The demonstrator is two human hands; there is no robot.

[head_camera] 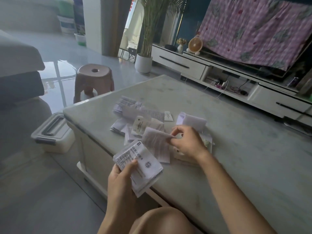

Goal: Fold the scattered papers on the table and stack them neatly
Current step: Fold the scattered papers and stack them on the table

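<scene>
My left hand [122,176] grips a stack of folded printed papers [143,164] over the table's near edge, thumb on top. My right hand [185,142] pinches the corner of a loose printed sheet [157,142] lifted just above the table. Several more unfolded papers [135,112] lie scattered in a heap behind it on the pale marble table [236,149]. A folded white sheet [192,121] lies to the right of the heap, just beyond my right hand. More paper lies partly hidden under my right wrist.
A lidded plastic box [52,132] sits on the floor left of the table. A pink stool [94,80] stands beyond the table's left corner. A white TV cabinet [219,71] runs along the back right. My knee [162,220] is at the near edge.
</scene>
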